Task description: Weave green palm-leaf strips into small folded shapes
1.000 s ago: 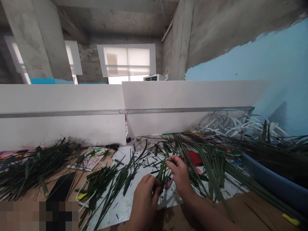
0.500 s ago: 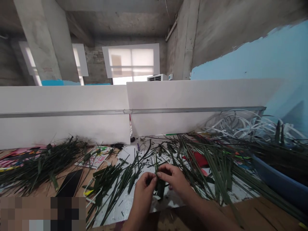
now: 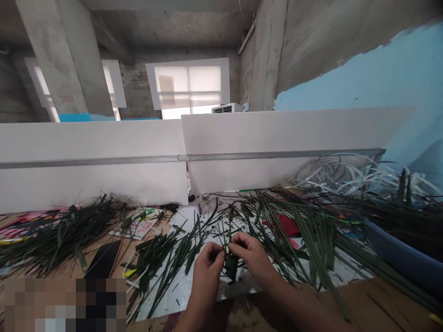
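Note:
Between my two hands is a small piece of dark green leaf strips [image 3: 231, 266], which looks folded or woven and hangs below the fingertips. My left hand [image 3: 208, 265] pinches its left side with thumb and forefinger. From the right, my right hand [image 3: 249, 254] pinches it near the top, where a thin strip sticks up. Just left of my hands lie several loose leaf strips [image 3: 183, 251] on a white sheet [image 3: 157, 302]. To the right, long green leaf blades [image 3: 313, 240] lie in a spread heap.
A dark bundle of leaves [image 3: 65, 230] and a black phone [image 3: 104, 259] lie at left. At right stand a blue basin [image 3: 398, 253] and a tangle of white plastic strapping [image 3: 339, 177]. Red material [image 3: 288, 225] shows among the leaves. A white partition [image 3: 242, 175] closes the back.
My hands have drawn slightly apart, the right fingertips moving a little to the right. The camera view has shifted slightly.

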### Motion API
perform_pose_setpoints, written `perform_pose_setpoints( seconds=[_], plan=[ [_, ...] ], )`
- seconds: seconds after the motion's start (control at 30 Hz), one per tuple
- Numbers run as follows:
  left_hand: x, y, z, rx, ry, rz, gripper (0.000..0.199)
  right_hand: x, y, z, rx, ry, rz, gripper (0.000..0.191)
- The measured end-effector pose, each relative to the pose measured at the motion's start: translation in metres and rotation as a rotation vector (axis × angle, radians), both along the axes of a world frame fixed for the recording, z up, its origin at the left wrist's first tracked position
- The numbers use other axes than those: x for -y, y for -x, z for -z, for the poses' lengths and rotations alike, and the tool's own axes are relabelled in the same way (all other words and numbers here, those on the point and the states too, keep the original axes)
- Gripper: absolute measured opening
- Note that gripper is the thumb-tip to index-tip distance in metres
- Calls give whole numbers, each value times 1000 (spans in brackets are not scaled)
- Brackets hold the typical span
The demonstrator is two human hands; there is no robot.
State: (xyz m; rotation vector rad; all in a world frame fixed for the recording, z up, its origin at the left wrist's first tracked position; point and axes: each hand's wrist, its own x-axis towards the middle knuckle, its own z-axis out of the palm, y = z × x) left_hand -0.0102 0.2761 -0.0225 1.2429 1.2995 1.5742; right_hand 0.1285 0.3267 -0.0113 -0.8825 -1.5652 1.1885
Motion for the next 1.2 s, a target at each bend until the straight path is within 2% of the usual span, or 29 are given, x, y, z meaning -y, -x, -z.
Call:
perform_pose_setpoints(
  seconds=[0.13, 0.33, 0.43, 0.5, 0.67, 0.87, 1.07, 1.13, 1.2],
  plan=[
    [-1, 4, 0, -57, -11, -15, 20, -4, -5, -2, 14, 133, 24, 24],
    [-1, 6, -4, 14, -17, 26, 23, -7, -5, 0, -9, 168, 40, 31],
    [-1, 9, -7, 133, 45, 92, 27, -5, -5, -2, -56, 159, 6, 31],
    [-3, 10, -6, 207, 112, 119, 37, -3, -6, -5, -84, 176, -31, 29],
    [-7, 9, -4, 259, 197, 188, 50, 3, -7, -14, -70, 192, -114, 24],
    [-7, 8, -6, 219, 162, 167, 49, 7, -7, -19, -51, 178, -120, 20],
    [-5, 10, -6, 166, 182, 180, 42, 8, -9, -17, -49, 201, -120, 18],
    [-5, 10, -6, 164, 192, 172, 40, 6, -9, -15, -69, 200, -124, 25],
    [-5, 11, -5, 171, 184, 141, 39, 3, -8, -14, -118, 161, -97, 46]
  ],
)
